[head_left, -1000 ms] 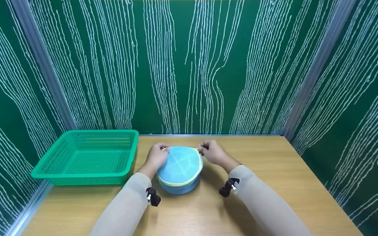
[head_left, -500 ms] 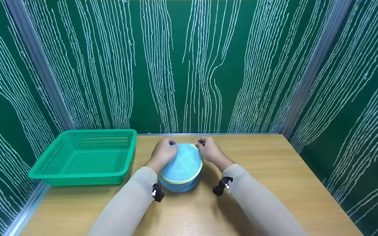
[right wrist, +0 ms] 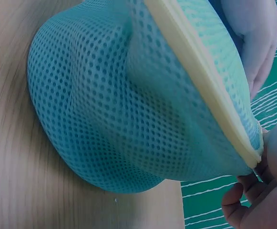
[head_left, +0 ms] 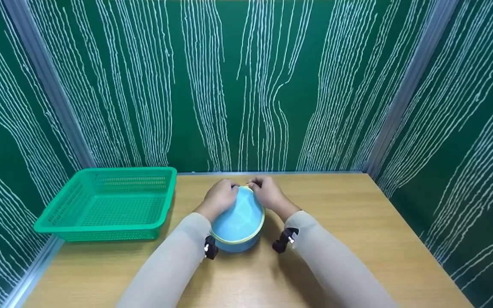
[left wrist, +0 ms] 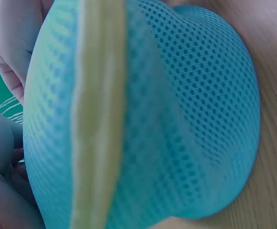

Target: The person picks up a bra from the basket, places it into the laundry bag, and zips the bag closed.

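A round blue mesh laundry bag [head_left: 239,218] with a yellow zipper [right wrist: 200,81] around its top stands on the wooden table. My left hand [head_left: 221,197] grips the top at the back left, thumb over the edge. Just across from it, my right hand [head_left: 268,192] pinches the zipper's end at the back right. The rim is drawn to a point between the two hands. The right wrist view shows the right fingers [right wrist: 260,186] at the zipper's tip, and the mesh side creased. In the left wrist view the bag covers much of the left hand [left wrist: 7,186].
A green plastic basket [head_left: 101,233] with slotted sides stands at the back left of the table [head_left: 336,222]. Green walls with white streaks [head_left: 272,85] enclose the back and both sides. Black wrist mounts [head_left: 211,247] sit on both sleeves.
Both hands have moved closer together along the back of the rim, the left one rightward and the right one leftward. The bag's round top has been drawn into a teardrop shape.
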`<state>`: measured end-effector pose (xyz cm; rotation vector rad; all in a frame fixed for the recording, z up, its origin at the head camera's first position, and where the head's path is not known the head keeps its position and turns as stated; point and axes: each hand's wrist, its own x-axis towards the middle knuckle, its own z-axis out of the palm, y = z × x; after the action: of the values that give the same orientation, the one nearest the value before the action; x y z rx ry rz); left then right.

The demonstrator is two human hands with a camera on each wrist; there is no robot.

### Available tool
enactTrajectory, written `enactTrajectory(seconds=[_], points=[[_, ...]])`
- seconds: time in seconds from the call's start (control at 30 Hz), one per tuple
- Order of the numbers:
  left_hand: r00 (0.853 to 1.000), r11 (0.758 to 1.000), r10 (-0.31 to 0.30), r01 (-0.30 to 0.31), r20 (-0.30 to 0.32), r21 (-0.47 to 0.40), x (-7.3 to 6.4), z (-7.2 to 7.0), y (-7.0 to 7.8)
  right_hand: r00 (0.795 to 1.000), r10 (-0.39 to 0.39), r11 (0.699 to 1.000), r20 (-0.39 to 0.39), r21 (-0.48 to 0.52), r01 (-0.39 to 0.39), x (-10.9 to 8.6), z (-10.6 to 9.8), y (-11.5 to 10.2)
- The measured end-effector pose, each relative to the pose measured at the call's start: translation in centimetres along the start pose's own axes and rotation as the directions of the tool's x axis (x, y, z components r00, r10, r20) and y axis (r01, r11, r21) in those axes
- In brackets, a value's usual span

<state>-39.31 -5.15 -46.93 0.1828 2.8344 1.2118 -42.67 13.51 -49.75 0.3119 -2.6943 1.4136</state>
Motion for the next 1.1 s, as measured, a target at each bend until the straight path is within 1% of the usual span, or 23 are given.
enactTrajectory(seconds=[0.1,0.2,0.3,0.53,0.8,0.93,1.1], points=[[1.000,1.000,0.023,-0.023,-0.009,-0.005,0.3,0.0,0.1,1.000,-0.021,1.000,0.014,0.000,0.021,0.0,0.0,-0.3],[0.999,0.999,0.031,-0.031,-0.026,0.005,0.4,0.0,0.1,0.999,-0.049,0.999,0.022,0.004,0.049,0.1,0.1,-0.6],[0.999,1.000,0.019,-0.019,-0.035,0.002,0.3,-0.1,0.0,0.998,-0.055,0.999,0.036,0.001,0.055,0.1,0.1,-0.7],[0.998,0.999,-0.049,0.048,-0.031,-0.018,-0.1,-0.4,-0.2,0.998,-0.036,0.999,0.055,-0.023,0.037,0.2,0.2,-0.6],[0.989,0.990,-0.138,0.136,-0.050,-0.043,-0.3,-0.7,-0.6,0.998,-0.047,0.999,0.046,-0.025,0.048,0.0,-0.2,-0.4],[0.986,0.989,-0.148,0.146,-0.072,-0.032,-0.3,-1.0,-1.1,0.998,-0.056,0.998,0.040,-0.031,0.057,-0.1,-0.2,-0.3],[0.979,0.982,-0.186,0.183,-0.083,-0.046,-0.4,-1.3,-1.7,0.997,-0.069,0.997,0.040,-0.037,0.070,-0.2,-0.3,-0.2]])
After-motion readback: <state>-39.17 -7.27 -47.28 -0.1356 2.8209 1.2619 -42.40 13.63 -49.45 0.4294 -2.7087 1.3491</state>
